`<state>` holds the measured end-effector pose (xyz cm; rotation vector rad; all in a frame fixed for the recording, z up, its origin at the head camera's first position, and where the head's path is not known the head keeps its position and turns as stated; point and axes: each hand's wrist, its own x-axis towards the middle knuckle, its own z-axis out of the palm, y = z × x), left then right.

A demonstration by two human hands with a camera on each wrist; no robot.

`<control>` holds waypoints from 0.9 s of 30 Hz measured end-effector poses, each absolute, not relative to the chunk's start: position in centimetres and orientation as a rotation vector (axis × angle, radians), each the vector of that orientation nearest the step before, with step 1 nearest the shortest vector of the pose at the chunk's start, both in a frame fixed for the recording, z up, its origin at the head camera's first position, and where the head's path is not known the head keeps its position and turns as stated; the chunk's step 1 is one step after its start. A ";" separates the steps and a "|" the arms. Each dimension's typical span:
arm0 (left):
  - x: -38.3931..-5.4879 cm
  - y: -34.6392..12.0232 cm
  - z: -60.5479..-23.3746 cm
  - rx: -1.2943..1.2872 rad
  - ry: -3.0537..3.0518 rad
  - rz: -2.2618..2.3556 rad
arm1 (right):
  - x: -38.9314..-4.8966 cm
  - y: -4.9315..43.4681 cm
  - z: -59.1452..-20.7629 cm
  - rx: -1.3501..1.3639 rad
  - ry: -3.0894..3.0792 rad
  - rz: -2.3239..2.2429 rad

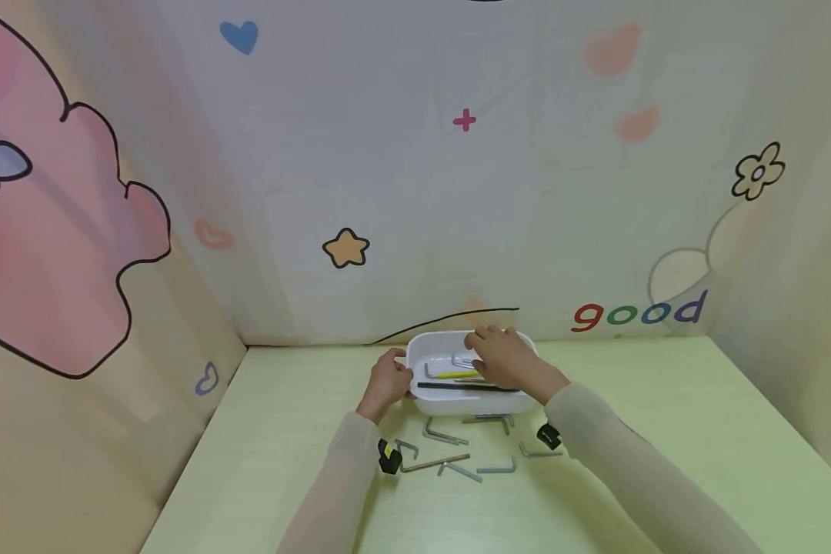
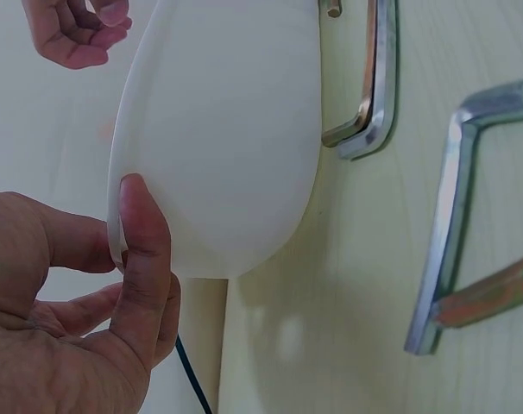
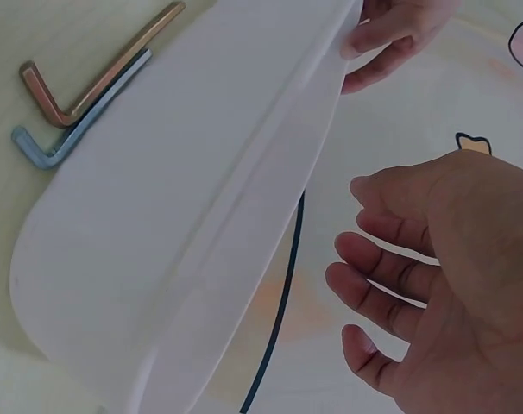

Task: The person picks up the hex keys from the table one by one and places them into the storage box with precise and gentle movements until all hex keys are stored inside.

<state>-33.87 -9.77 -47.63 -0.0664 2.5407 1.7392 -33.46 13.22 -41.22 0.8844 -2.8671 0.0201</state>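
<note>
1. The rim of a white, oblong, round-cornered plastic box (image 1: pixel 471 405) is pinched at its left end by the left hand (image 1: pixel 388 381), probably so that the box is kept steady.
2. The right hand (image 1: pixel 511 360) is held over the box's right half; its fingers are loosely bent, and nothing is seen grasped. It is presumably placed there for access to the contents.
3. The box is set on the pale green table (image 1: pixel 249 462) near the back wall, its long axis laid left to right, its mouth turned upward.
4. Inside, a straight black rod (image 1: pixel 450 386) and a yellow-shafted L-shaped key (image 1: pixel 457 375) are laid roughly along that axis, the key's bent end at the left.
5. In front, L-shaped metal keys are scattered: a brownish one (image 1: pixel 435 463) is slanted, bent at its left end; a silver-grey one (image 1: pixel 495 470) is laid crosswise, its short arm pointed away from the person.
</note>
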 end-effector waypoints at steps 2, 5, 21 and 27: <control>-33.9 -9.7 -47.7 -0.059 2.539 1.737 | -32.8 13.3 -41.1 0.888 -2.847 0.019; -34.0 -9.7 -47.7 -0.040 2.547 1.739 | -31.9 13.5 -41.0 0.886 -2.811 0.011; -33.8 -9.5 -47.4 -0.024 2.529 1.767 | -27.3 14.3 -42.0 0.894 -2.669 0.085; -33.9 -9.8 -47.9 -0.046 2.539 1.757 | -26.1 14.6 -43.2 0.880 -2.668 0.102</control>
